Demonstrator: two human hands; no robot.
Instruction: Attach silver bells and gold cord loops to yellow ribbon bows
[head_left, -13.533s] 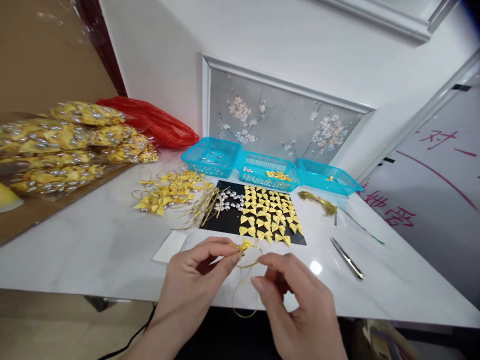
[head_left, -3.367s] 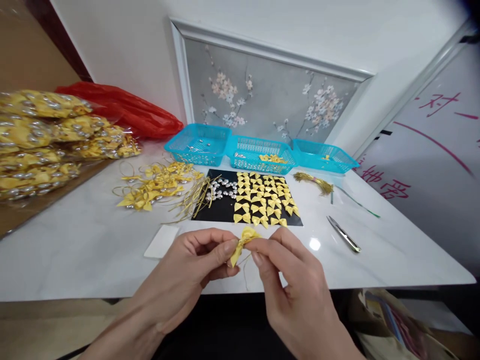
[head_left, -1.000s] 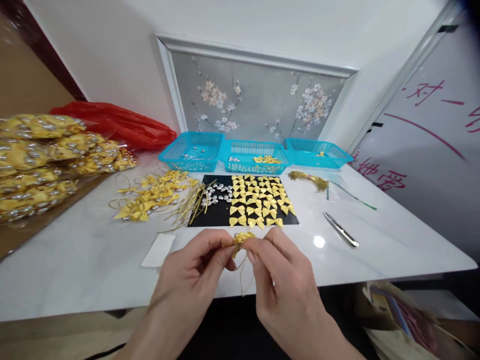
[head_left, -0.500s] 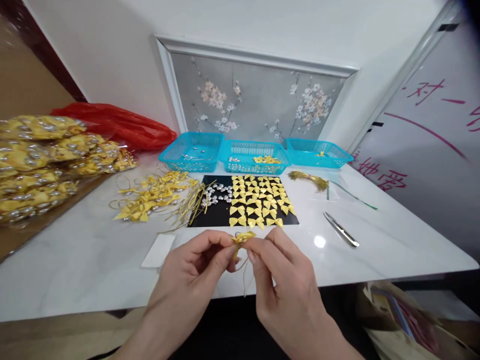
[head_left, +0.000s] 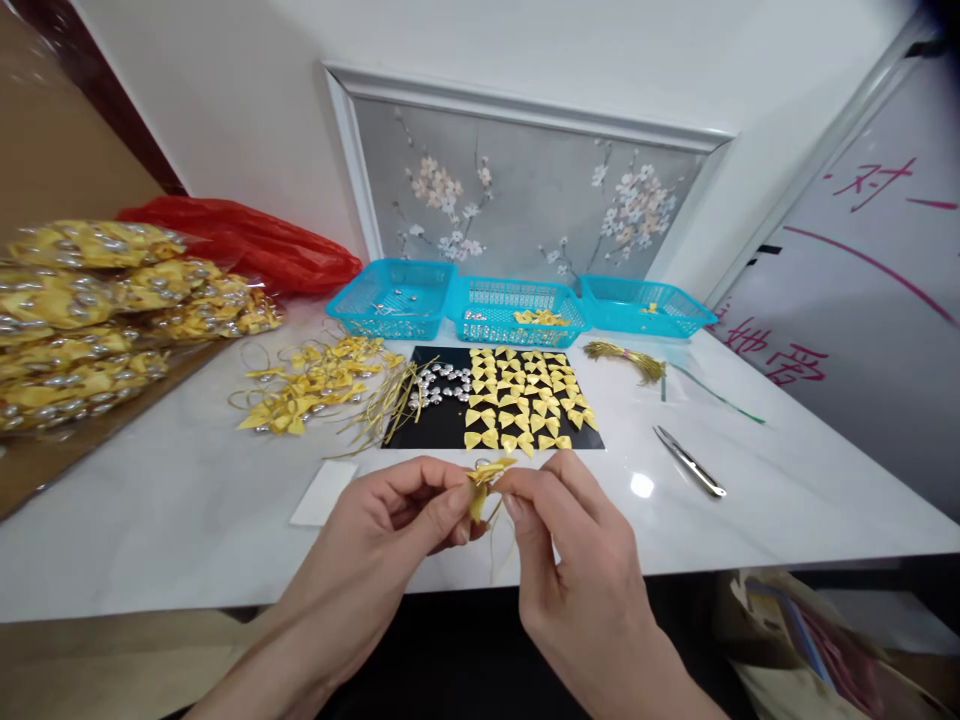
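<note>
Between thumb and forefinger, my left hand [head_left: 409, 520] pinches a yellow ribbon bow [head_left: 480, 490] with a silver bell or bead at its top. My right hand [head_left: 574, 540] is closed in a pinch at the bow's right side, on a thin gold cord [head_left: 495, 520] whose loose end hangs below. Just beyond my hands lies a black mat [head_left: 435, 432] bearing rows of yellow bows [head_left: 517, 400] and a cluster of silver beads [head_left: 442, 385]. Loose gold cords [head_left: 386, 405] lie over the mat's left edge.
A heap of corded bows [head_left: 315, 385] lies left of the mat, near a white card [head_left: 322, 492]. Three blue baskets [head_left: 517, 325] line the wall. Thread snips [head_left: 690, 462] and a gold cord bundle [head_left: 626, 360] lie right. Bagged bows [head_left: 97, 310] and a red bag [head_left: 247, 240] are far left.
Earlier my hands were apart with a wide cord loop at the bow; now both pinch close together. In the last half second my right fingers have drawn slightly right and the bow has tilted.
</note>
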